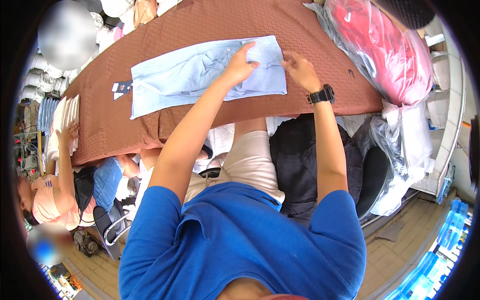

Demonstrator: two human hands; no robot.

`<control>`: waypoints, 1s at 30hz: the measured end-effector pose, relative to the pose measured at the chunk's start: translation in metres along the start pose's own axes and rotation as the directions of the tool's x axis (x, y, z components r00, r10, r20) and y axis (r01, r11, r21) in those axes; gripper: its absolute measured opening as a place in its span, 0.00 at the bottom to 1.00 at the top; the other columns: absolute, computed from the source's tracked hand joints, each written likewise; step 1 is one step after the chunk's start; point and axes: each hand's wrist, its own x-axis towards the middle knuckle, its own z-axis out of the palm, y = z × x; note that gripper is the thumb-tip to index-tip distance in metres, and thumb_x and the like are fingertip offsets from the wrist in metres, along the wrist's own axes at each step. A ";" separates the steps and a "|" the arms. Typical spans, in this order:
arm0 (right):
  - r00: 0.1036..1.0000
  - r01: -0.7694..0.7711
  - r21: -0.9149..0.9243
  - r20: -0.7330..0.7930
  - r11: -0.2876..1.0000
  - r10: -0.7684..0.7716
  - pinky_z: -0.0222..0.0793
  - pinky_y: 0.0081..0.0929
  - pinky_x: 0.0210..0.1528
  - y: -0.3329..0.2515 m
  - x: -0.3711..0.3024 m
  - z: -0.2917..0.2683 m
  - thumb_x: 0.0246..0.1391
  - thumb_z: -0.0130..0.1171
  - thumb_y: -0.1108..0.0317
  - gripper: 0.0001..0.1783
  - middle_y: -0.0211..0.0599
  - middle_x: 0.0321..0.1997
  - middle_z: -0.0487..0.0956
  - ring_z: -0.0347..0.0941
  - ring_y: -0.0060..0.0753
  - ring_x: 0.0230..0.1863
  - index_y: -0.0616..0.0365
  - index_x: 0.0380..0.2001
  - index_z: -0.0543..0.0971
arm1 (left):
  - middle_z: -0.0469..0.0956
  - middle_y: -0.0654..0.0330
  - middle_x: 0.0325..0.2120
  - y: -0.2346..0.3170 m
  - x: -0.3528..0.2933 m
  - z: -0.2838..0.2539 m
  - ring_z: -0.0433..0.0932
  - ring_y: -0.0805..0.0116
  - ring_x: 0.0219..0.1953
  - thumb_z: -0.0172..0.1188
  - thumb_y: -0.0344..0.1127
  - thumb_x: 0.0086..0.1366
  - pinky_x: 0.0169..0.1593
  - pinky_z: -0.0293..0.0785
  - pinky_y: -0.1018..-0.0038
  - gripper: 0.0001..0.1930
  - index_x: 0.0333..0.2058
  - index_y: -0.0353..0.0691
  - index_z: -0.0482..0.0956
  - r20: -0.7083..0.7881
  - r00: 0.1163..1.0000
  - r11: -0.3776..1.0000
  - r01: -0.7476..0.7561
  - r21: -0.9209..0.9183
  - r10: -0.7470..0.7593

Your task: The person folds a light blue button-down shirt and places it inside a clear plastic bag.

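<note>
A light blue folded garment (200,67) lies lengthwise on the brown table, with wrinkles along its middle and a small button showing. At its left end, a navy and white hang tag (121,89) sticks out onto the cloth. My left hand (242,65) is over the right part of the garment, fingers stretched and thumb apart, holding nothing. Just beyond the garment's right edge is my right hand (301,71), its fingers bent, with a gap between thumb and forefinger and nothing seen between them. A black watch (321,94) is on my right wrist.
Brown textured cloth (300,25) covers the table. Clear plastic bags with red contents (380,50) crowd the right end. At the left end, another person's hand (65,134) touches a stack of pale folded cloth (64,117). A black bundle (312,165) is beside my legs.
</note>
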 end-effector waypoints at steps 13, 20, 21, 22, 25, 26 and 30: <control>0.974 -0.139 -0.052 -0.189 0.989 0.126 0.76 0.45 0.44 0.012 0.003 0.035 0.51 0.69 0.62 0.21 0.49 0.36 0.85 0.82 0.51 0.40 0.58 0.48 0.80 | 0.62 0.57 0.67 0.004 -0.039 0.025 0.58 0.47 0.69 0.61 0.42 0.66 0.70 0.53 0.45 0.26 0.62 0.46 0.71 -0.010 0.923 0.641 -0.259 0.723 0.385; 0.943 -0.325 -0.251 -0.157 0.912 0.293 0.77 0.44 0.45 -0.002 0.008 0.038 0.44 0.72 0.56 0.29 0.52 0.39 0.85 0.83 0.50 0.44 0.61 0.48 0.81 | 0.71 0.55 0.60 0.010 -0.035 0.030 0.67 0.54 0.62 0.52 0.52 0.72 0.66 0.59 0.50 0.26 0.61 0.41 0.72 0.024 0.939 0.772 -0.296 0.562 0.343; 0.942 -0.327 -0.159 -0.128 0.931 0.309 0.76 0.42 0.44 -0.006 0.011 0.038 0.45 0.72 0.57 0.28 0.51 0.39 0.85 0.83 0.47 0.44 0.61 0.48 0.81 | 0.71 0.52 0.60 0.019 -0.032 0.034 0.68 0.53 0.62 0.54 0.52 0.71 0.64 0.62 0.51 0.27 0.60 0.39 0.73 -0.059 0.980 0.904 -0.149 0.400 0.188; 0.943 -0.326 -0.070 -0.095 0.943 0.319 0.76 0.40 0.43 -0.011 0.016 0.037 0.47 0.71 0.58 0.27 0.50 0.39 0.85 0.83 0.44 0.43 0.61 0.48 0.81 | 0.70 0.49 0.61 0.026 -0.028 0.040 0.70 0.51 0.61 0.55 0.52 0.70 0.63 0.64 0.53 0.27 0.59 0.38 0.73 -0.116 0.993 0.978 0.011 0.208 0.013; 0.971 -0.239 0.186 0.033 0.953 0.237 0.75 0.32 0.41 -0.038 0.022 0.037 0.51 0.67 0.64 0.21 0.44 0.38 0.84 0.80 0.32 0.40 0.63 0.48 0.82 | 0.74 0.45 0.56 0.033 -0.007 0.028 0.75 0.54 0.53 0.57 0.53 0.69 0.57 0.70 0.56 0.29 0.56 0.33 0.75 -0.116 0.927 0.901 0.310 -0.303 -0.358; 0.979 -0.201 0.272 0.075 0.941 0.188 0.74 0.30 0.41 -0.049 0.022 0.039 0.52 0.65 0.66 0.19 0.41 0.37 0.84 0.79 0.28 0.40 0.63 0.47 0.82 | 0.76 0.45 0.54 0.033 -0.006 0.021 0.77 0.56 0.51 0.57 0.54 0.69 0.56 0.70 0.57 0.29 0.55 0.33 0.75 -0.083 0.907 0.851 0.352 -0.390 -0.413; 0.969 -0.073 0.554 0.236 0.829 -0.072 0.74 0.23 0.44 -0.095 0.013 0.051 0.56 0.60 0.76 0.21 0.37 0.42 0.83 0.78 0.25 0.41 0.67 0.54 0.77 | 0.81 0.49 0.44 0.073 -0.018 -0.029 0.79 0.64 0.46 0.55 0.52 0.71 0.53 0.74 0.60 0.27 0.53 0.32 0.77 0.062 0.882 0.727 0.423 -0.540 -0.468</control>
